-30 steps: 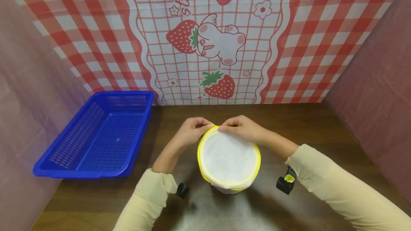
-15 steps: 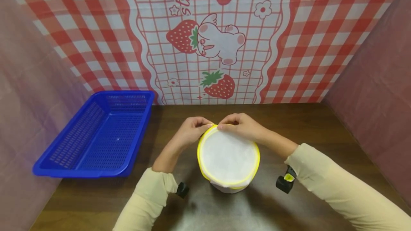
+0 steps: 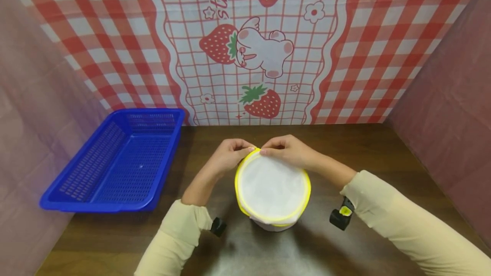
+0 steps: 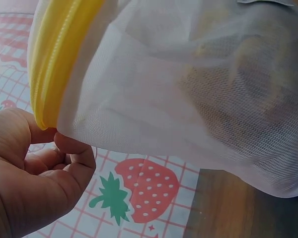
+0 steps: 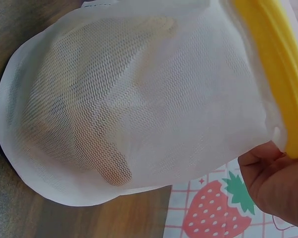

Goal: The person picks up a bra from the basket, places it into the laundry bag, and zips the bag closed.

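Bag (image 3: 273, 188) nudged nearer checked backdrop (image 3: 383, 54); left fingers (image 3: 243, 153), right fingers (image 3: 273, 153) pinch rim (image 4: 64, 54); wooden tabletop (image 3: 364, 148).

The white mesh bag (image 4: 139, 99) is pinched at its yellow zipper (image 4: 64, 54) by the left hand (image 4: 37, 171); a printed strawberry (image 4: 151, 191) is visible behind the bag.

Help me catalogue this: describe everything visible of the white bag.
The bag is white, looks like fine mesh fabric, and has a round top with a yellow zipper around its edge. Indistinct shapes show through the side. It is roughly upright over the brown table; base contact is unclear. The left hand and right hand grip its far top edge.
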Demonstrator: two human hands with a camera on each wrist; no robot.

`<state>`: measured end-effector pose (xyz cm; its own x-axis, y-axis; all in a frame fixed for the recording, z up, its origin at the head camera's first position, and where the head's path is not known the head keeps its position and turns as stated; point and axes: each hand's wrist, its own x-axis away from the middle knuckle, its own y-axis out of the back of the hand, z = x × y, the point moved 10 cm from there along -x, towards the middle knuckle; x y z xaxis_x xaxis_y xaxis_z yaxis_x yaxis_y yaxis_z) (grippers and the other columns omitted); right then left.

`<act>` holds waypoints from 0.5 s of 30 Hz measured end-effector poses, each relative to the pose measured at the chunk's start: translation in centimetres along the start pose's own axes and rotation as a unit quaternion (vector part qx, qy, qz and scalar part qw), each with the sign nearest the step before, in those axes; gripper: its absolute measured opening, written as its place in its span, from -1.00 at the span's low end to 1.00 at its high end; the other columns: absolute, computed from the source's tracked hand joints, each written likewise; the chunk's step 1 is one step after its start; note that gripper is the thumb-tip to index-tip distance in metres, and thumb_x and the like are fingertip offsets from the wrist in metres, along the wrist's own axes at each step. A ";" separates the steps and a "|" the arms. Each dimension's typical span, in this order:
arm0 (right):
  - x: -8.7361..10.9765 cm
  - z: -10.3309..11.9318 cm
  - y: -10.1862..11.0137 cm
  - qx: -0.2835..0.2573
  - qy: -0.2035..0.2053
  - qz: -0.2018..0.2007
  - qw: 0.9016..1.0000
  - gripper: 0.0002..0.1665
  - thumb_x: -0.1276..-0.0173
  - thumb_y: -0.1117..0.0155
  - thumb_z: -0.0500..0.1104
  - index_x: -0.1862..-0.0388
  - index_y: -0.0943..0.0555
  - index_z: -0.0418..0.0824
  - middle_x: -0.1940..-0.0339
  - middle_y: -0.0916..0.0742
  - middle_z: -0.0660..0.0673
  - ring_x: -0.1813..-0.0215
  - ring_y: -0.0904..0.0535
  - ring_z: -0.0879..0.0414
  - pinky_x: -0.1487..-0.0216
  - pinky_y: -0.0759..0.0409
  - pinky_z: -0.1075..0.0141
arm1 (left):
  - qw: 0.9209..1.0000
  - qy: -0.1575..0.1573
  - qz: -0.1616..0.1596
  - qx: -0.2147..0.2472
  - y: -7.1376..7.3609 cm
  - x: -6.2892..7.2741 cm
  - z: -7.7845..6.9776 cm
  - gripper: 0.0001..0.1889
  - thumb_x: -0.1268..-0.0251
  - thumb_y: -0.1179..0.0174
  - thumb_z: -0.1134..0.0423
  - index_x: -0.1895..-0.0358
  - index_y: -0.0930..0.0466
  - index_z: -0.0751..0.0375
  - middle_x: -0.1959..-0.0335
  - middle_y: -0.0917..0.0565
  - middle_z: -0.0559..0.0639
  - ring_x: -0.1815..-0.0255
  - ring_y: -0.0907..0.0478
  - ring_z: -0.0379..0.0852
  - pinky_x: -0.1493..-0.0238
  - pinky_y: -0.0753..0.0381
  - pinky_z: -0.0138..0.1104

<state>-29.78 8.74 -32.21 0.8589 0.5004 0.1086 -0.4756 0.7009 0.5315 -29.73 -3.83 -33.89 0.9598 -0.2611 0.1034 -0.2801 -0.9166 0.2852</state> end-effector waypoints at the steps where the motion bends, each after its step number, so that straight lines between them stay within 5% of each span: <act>1: 0.0 -0.1 0.0 -0.002 -0.003 0.000 1.000 -0.67 -0.33 -0.20 0.01 0.12 -0.68 -0.19 0.25 -0.73 -0.12 0.42 -0.57 0.17 0.42 -0.58 0.32 | 1.000 0.002 0.002 0.000 0.0 0.0 0.0 -0.75 -0.31 -0.14 0.22 0.16 -0.65 0.36 0.27 -0.68 0.16 0.42 -0.52 -0.20 0.39 -0.54 -0.43; 15: 0.3 0.0 0.3 0.002 -0.019 -0.004 1.000 -0.66 -0.35 -0.16 0.01 0.15 -0.67 -0.22 0.33 -0.71 -0.10 0.48 -0.55 0.20 0.47 -0.57 0.32 | 1.000 0.007 0.009 0.001 -0.1 0.0 -0.6 -0.76 -0.32 -0.11 0.24 0.14 -0.64 0.37 0.27 -0.68 0.16 0.43 -0.54 -0.19 0.39 -0.56 -0.41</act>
<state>-29.62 9.10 -32.04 0.8688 0.4761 0.1358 -0.4685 0.7020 0.5364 -29.69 -3.54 -33.41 0.9543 -0.2733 0.1210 -0.2970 -0.9123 0.2820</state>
